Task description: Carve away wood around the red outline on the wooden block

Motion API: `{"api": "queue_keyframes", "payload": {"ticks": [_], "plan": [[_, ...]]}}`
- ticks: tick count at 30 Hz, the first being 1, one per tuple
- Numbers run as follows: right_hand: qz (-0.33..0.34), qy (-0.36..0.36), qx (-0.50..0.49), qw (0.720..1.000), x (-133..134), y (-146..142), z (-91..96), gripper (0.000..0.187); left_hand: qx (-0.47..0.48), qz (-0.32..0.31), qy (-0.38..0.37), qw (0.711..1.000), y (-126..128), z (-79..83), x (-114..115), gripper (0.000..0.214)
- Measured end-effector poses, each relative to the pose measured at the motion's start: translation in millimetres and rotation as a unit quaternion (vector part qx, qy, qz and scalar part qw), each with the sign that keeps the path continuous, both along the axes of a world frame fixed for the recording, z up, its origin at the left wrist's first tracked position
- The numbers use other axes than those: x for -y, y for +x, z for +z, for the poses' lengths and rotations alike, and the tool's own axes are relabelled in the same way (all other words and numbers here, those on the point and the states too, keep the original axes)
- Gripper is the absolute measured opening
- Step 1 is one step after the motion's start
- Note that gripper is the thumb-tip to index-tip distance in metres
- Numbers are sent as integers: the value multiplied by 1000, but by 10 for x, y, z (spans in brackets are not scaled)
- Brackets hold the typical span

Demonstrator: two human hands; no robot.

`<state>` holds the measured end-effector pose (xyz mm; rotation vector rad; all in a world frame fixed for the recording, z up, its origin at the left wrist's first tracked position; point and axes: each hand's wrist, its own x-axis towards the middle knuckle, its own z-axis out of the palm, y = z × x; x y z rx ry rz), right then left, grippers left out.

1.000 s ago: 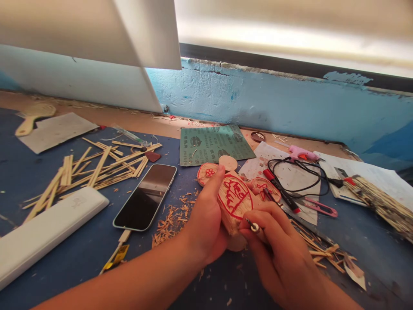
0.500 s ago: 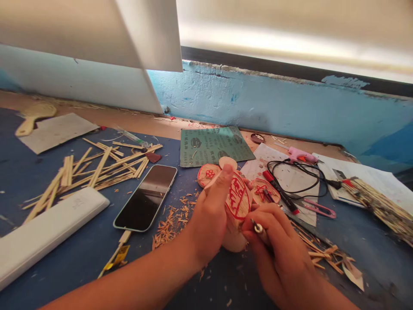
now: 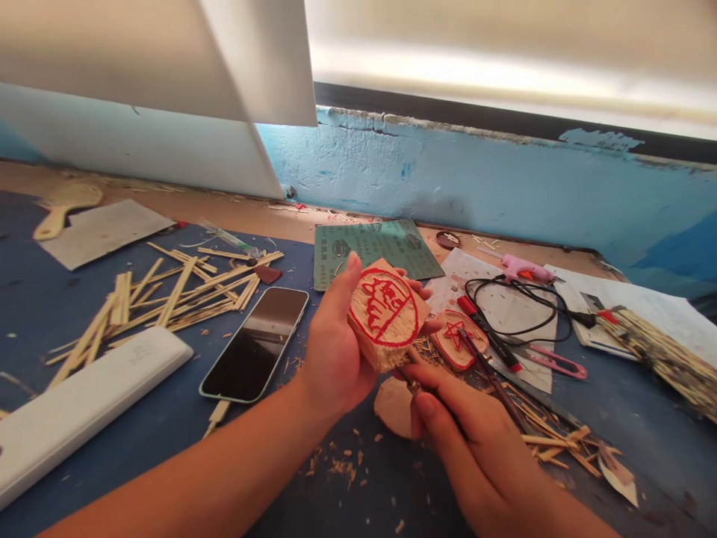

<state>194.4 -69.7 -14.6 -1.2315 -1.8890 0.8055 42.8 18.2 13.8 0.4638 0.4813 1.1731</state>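
Observation:
My left hand (image 3: 336, 344) grips a pale wooden block (image 3: 389, 306) from below and the side. Its upper face is tilted toward me and carries a red oval outline with a red drawing inside. A slim carving tool (image 3: 413, 383) is pinched in my right hand (image 3: 470, 430), its metal end close to the block's lower edge; whether it touches is unclear. Below the block lies a plain wooden disc (image 3: 393, 406), partly covered by my right fingers. Just right of the block rests another wood slice (image 3: 456, 340) with a red star.
A phone (image 3: 255, 344), a white power bank (image 3: 95, 403) and thin wooden sticks (image 3: 179, 291) lie left. Green sandpaper (image 3: 375, 246) is at the back. On the right are a red marker (image 3: 487, 332), a pink glue gun (image 3: 520, 267), a pink cutter (image 3: 560, 362) and more sticks (image 3: 565, 441).
My left hand has turned the block so its red drawing faces me more fully. The tool has swung from pointing toward the camera to pointing at the block's lower edge.

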Motion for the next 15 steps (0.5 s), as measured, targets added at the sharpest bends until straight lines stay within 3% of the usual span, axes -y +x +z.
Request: {"api": "queue_keyframes", "payload": {"ticks": [7,15], "plan": [[32,-31,-20,999,37,-18,29,24,7,6,3,1000,-9,-3,4,48],[11,-22,-40,999,38,-54,55,31,-9,11,11,1000,-9,-9,21,50]]}}
